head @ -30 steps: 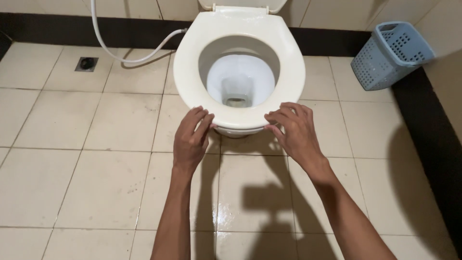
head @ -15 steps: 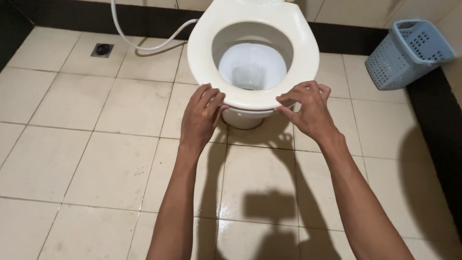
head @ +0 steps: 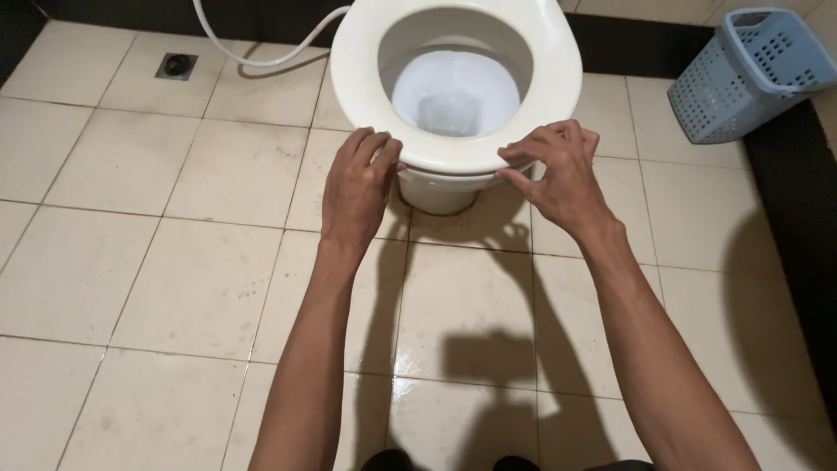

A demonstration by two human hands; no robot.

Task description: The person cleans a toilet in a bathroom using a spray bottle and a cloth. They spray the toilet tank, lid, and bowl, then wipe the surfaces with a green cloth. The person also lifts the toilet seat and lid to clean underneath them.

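Cream-white toilet seat [head: 453, 131] sits down on the bowl, and both hands have shifted from resting on top to hooking its front edge, left hand [head: 356, 187] and right hand [head: 558, 174] curled, fingertips underneath, suggesting a lift.

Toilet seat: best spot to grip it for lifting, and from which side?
Grip the seat at its front rim, from the near side. The ring lies flat on the bowl and its front lip overhangs the bowl, leaving room for fingertips underneath. Both hands are there already: left hand left of centre, right hand right of centre, fingers curled at the edge.
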